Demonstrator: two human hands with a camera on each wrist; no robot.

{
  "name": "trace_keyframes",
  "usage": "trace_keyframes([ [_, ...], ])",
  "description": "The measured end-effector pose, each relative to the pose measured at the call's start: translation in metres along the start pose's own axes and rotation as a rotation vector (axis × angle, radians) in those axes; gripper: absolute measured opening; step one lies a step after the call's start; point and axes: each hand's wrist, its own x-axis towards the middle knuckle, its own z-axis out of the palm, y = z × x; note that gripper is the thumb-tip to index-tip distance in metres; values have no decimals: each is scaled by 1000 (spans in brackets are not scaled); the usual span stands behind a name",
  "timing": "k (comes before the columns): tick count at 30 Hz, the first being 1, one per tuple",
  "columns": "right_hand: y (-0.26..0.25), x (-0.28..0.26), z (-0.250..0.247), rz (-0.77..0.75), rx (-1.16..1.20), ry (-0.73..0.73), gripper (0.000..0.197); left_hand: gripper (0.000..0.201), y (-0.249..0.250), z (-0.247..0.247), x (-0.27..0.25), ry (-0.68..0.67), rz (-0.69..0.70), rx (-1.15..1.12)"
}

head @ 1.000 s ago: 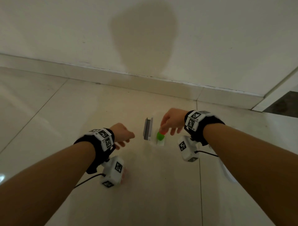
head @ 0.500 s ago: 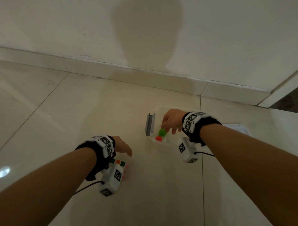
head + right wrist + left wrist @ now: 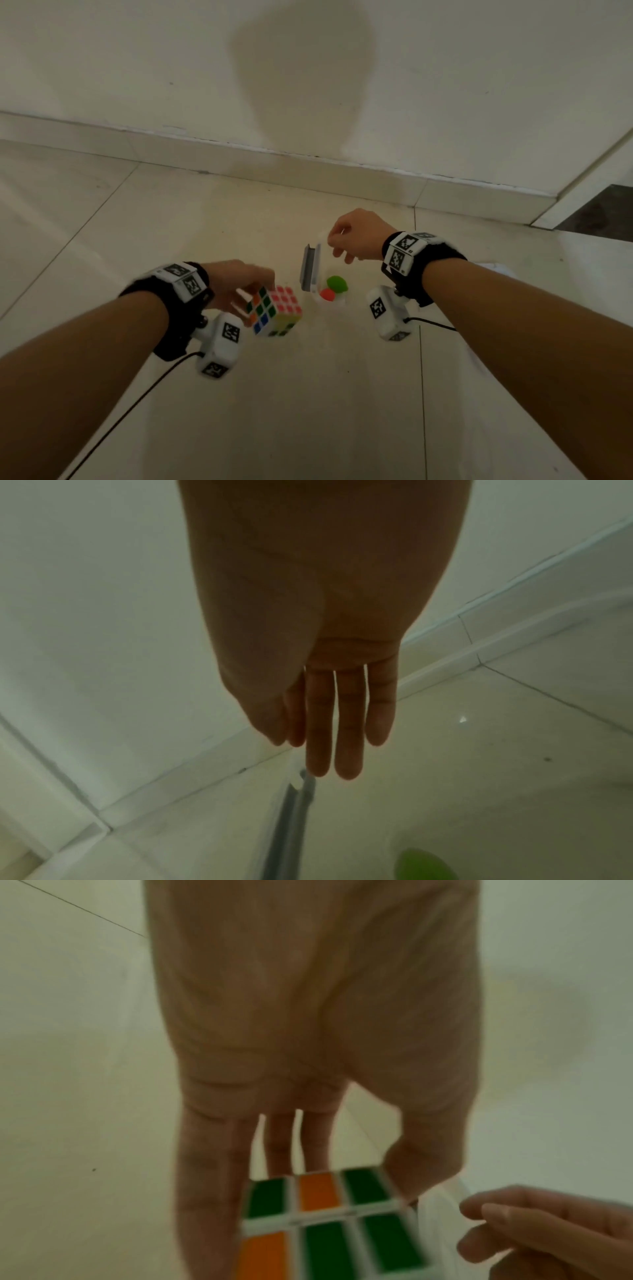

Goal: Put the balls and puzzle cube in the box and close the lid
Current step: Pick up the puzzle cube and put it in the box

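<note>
My left hand (image 3: 253, 301) grips the multicoloured puzzle cube (image 3: 275, 310) just left of the clear box (image 3: 337, 303); in the left wrist view my fingers (image 3: 205, 1177) and thumb clasp the cube (image 3: 325, 1221). The green ball (image 3: 336, 284) and the red ball (image 3: 327, 294) lie inside the box. Its grey-edged lid (image 3: 307, 270) stands upright on the box's left side. My right hand (image 3: 342, 240) hovers over the box's far rim holding nothing; its fingers (image 3: 346, 737) hang straight above the lid edge (image 3: 294, 818), with the green ball (image 3: 424, 864) below.
Everything sits on pale floor tiles (image 3: 308, 394) near a white wall with a skirting board (image 3: 274, 171). A dark doorway (image 3: 603, 212) opens at the far right. Camera cables trail from both wrists.
My right hand let the green ball drop into the box beside the red one and rose. My left hand took the cube off the floor and carried it right, towards the box.
</note>
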Motion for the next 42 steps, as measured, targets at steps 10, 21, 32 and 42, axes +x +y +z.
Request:
trace_keyframes([
  [10,-35,-17,-14,118,460,-428,60,17,43,8,-23,-78,405,-511],
  [21,22,-18,-47,275,-128,-256,54,40,55,45,6,366,274,-83],
  [32,59,1,1,103,-759,-373,75,48,56,71,27,218,134,-39],
  [42,75,9,22,14,-787,-333,68,21,55,75,31,209,149,-119],
])
